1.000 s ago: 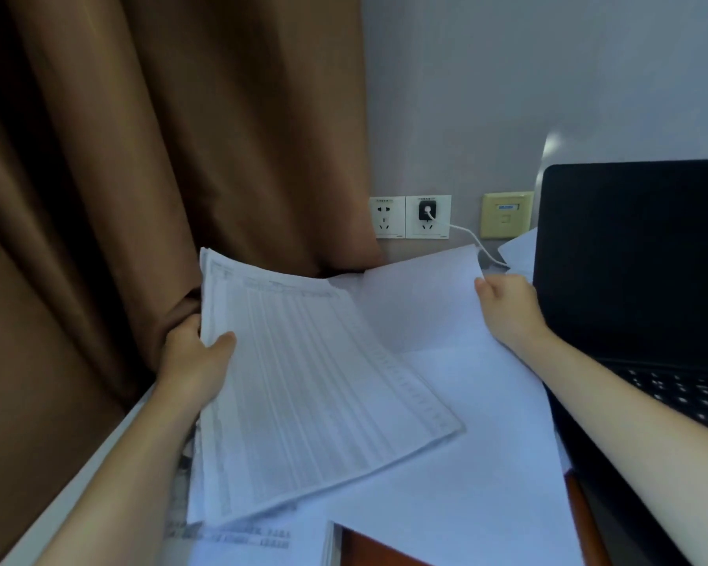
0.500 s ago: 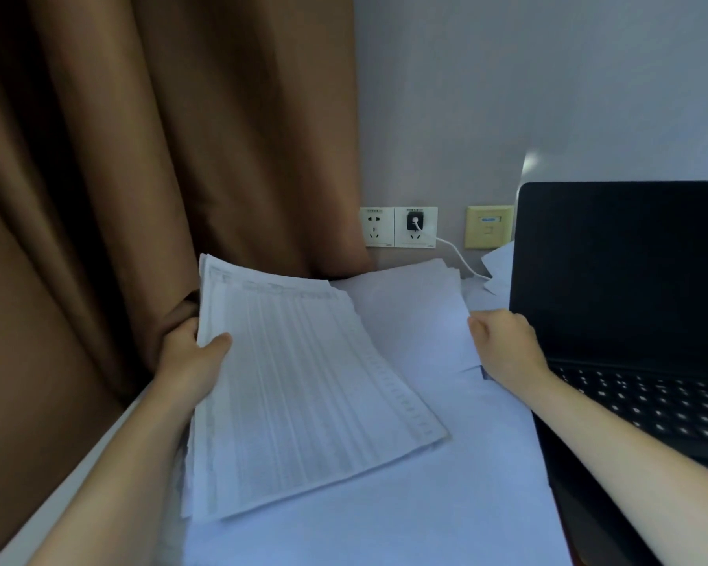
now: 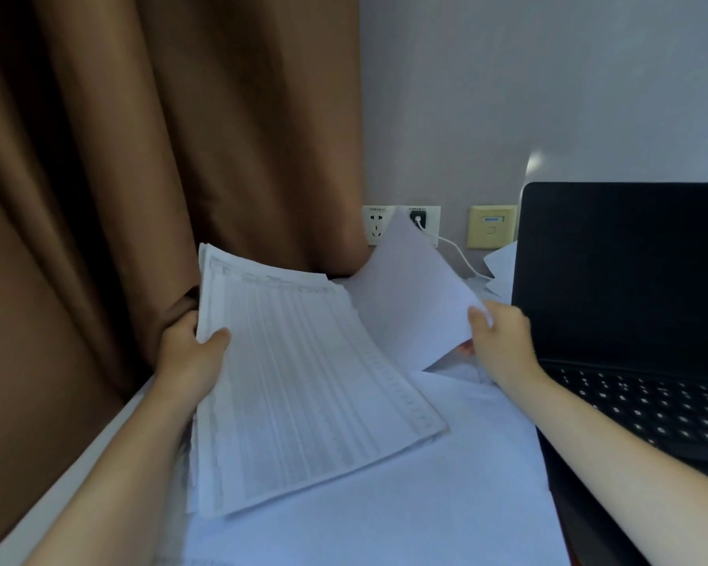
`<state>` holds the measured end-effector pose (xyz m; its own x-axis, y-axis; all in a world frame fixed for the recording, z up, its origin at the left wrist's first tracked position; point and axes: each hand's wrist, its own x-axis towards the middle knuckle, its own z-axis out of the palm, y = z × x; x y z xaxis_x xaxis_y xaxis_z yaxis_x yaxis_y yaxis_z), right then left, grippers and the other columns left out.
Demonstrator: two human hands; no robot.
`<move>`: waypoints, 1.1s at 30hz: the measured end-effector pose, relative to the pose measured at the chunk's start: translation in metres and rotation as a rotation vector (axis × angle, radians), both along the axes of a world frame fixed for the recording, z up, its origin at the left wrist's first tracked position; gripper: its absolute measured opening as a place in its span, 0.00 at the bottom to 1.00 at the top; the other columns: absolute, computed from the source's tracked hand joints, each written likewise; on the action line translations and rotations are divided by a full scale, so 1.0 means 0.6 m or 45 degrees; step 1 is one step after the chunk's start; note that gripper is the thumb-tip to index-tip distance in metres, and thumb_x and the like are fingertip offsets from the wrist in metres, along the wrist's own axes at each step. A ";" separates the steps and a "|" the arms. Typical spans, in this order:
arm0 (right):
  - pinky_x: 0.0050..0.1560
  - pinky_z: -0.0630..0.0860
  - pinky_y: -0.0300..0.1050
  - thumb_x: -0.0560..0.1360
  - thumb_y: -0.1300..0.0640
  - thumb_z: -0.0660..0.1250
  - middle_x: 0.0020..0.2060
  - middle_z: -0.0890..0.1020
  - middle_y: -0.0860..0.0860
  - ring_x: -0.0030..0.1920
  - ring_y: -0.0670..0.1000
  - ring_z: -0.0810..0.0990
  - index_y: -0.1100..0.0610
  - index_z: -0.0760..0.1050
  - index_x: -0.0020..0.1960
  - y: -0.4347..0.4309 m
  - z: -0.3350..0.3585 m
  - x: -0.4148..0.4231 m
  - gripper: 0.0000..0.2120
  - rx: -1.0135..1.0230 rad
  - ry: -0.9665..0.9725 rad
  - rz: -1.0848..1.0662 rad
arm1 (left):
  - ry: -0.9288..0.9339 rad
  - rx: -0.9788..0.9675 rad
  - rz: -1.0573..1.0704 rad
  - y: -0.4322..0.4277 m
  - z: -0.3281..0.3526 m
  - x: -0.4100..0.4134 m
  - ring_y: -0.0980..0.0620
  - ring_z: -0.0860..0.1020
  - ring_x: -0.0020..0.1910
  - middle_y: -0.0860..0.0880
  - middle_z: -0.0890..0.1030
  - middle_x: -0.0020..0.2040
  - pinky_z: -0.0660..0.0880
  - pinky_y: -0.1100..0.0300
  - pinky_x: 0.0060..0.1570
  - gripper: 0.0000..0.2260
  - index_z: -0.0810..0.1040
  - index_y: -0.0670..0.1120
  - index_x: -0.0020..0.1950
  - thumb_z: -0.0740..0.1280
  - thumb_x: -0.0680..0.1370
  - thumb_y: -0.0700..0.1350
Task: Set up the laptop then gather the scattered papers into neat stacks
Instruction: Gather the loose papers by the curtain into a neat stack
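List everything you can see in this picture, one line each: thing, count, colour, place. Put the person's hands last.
printed stack: one, white with grey tables, held up left of centre
blank sheet: one, white, raised at centre
loose papers: number unclear, white, flat on the desk
laptop: one, black, open, at right
curtain: one, brown, at left
wall sockets: two, white, on the back wall
cable: one, white, plugged into the right socket
wall plate: one, yellow, left of the laptop
left hand: one, grips the printed stack's edge
right hand: one, pinches the blank sheet's edge
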<state>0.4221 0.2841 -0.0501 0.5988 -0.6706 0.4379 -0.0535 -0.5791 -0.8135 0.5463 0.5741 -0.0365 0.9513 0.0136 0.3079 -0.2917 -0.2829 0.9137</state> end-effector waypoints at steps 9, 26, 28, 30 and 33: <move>0.33 0.74 0.49 0.76 0.66 0.54 0.30 0.75 0.56 0.30 0.51 0.75 0.70 0.69 0.37 -0.041 0.040 -0.035 0.12 0.324 -0.594 -0.126 | 0.081 0.047 0.027 -0.002 -0.010 0.004 0.44 0.75 0.48 0.39 0.79 0.56 0.70 0.55 0.50 0.12 0.75 0.36 0.61 0.62 0.78 0.35; 0.25 0.66 0.35 0.80 0.64 0.54 0.25 0.76 0.54 0.25 0.49 0.70 0.60 0.75 0.48 0.078 -0.028 -0.100 0.12 0.523 0.372 0.550 | 0.209 0.206 -0.019 -0.041 -0.013 0.006 0.39 0.72 0.60 0.37 0.74 0.62 0.65 0.56 0.52 0.17 0.73 0.36 0.64 0.53 0.82 0.44; 0.30 0.69 0.33 0.81 0.64 0.53 0.34 0.80 0.49 0.27 0.46 0.75 0.55 0.75 0.53 0.092 -0.029 -0.097 0.12 0.428 0.472 0.640 | 0.245 0.183 -0.050 -0.044 -0.012 0.003 0.39 0.72 0.62 0.38 0.74 0.63 0.66 0.55 0.55 0.20 0.71 0.37 0.66 0.54 0.82 0.49; 0.37 0.74 0.32 0.81 0.63 0.53 0.47 0.81 0.44 0.32 0.44 0.80 0.51 0.73 0.59 0.100 -0.028 -0.097 0.14 0.333 0.548 0.776 | 0.238 0.162 -0.103 -0.041 -0.017 0.001 0.41 0.75 0.59 0.41 0.76 0.61 0.68 0.57 0.53 0.18 0.73 0.38 0.65 0.59 0.81 0.48; 0.56 0.78 0.49 0.78 0.51 0.57 0.55 0.79 0.44 0.46 0.47 0.83 0.45 0.73 0.60 0.102 -0.026 -0.101 0.12 0.040 0.743 0.813 | 0.170 0.261 -0.162 -0.034 -0.024 -0.003 0.41 0.75 0.59 0.42 0.77 0.60 0.69 0.59 0.52 0.15 0.72 0.38 0.65 0.63 0.79 0.40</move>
